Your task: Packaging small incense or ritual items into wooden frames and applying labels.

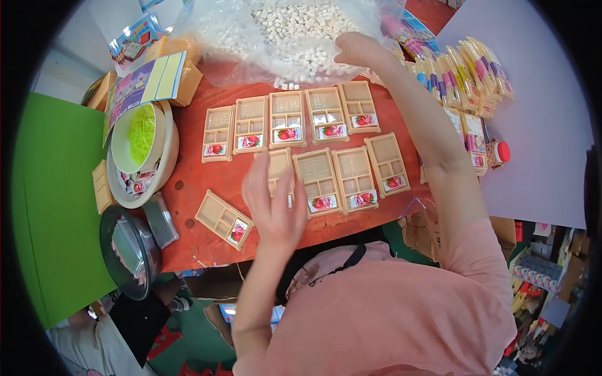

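Observation:
My left hand (273, 216) hovers over the front row, fingers spread and nothing visible in them, partly hiding a tan compartment tray (279, 164). At the right edge of a clear plastic bag (219, 47), my right hand (359, 50) has its fingers curled down by the heap of small white cubes (301, 28); what they hold is hidden. Tan trays stand in two rows, each with a strawberry-printed packet (323, 203) in a compartment. One more tray (224, 219) lies askew near the front edge. A few white cubes (286, 86) sit just outside the bag.
At left, a white bowl of green shreds (142, 131) rests in a larger basin (172, 156) with packets. A dark bowl (150, 250) and clear box (162, 219) stand before it. Several filled packages (464, 75) and a red-lidded jar (501, 152) are at right.

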`<act>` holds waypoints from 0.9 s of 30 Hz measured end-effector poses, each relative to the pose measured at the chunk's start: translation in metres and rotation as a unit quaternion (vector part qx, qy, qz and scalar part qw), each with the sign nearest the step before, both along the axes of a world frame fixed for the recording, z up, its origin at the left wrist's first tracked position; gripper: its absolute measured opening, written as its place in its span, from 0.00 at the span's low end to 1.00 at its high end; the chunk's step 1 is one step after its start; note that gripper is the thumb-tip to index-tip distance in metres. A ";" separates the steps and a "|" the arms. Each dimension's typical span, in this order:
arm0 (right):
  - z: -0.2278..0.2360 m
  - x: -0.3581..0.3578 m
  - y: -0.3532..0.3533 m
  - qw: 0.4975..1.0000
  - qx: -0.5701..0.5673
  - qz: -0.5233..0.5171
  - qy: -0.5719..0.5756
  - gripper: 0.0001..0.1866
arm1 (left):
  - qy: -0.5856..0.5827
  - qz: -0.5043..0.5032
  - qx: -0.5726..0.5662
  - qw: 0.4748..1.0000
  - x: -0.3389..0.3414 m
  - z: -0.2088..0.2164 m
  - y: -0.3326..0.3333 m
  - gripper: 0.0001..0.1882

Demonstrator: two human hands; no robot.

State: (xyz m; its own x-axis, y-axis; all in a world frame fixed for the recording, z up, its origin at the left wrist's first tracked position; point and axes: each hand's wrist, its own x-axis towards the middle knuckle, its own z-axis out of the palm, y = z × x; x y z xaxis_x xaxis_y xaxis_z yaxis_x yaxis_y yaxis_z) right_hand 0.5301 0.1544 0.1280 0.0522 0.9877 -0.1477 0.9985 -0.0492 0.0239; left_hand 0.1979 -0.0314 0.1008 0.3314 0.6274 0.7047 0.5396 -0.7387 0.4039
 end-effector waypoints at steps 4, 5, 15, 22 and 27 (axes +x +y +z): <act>0.018 -0.026 -0.034 0.994 0.016 0.064 0.089 0.19 | 0.033 0.015 0.055 0.998 0.036 0.023 0.081 0.29; 0.017 -0.031 -0.045 0.990 0.016 0.118 0.072 0.17 | 0.051 0.014 0.045 0.998 0.046 0.021 0.099 0.30; 0.017 -0.007 -0.060 0.989 -0.002 0.133 0.065 0.14 | 0.246 -0.055 -0.024 0.967 0.097 -0.017 0.158 0.08; -0.021 -0.038 -0.013 0.989 0.033 0.142 0.020 0.10 | 0.379 -0.110 -0.028 0.918 0.105 -0.011 0.133 0.06; -0.034 -0.048 -0.001 0.994 -0.017 0.104 0.034 0.10 | 0.349 -0.134 -0.048 0.926 0.103 0.001 0.123 0.09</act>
State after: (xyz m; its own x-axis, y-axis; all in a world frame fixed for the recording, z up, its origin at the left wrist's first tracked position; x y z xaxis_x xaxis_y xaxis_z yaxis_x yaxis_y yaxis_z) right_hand 0.4821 0.1534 0.0939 -0.1641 0.9702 -0.1781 0.9863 0.1583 -0.0464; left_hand 0.3009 0.0912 0.1019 0.8383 0.5050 0.2054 0.4963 -0.8628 0.0956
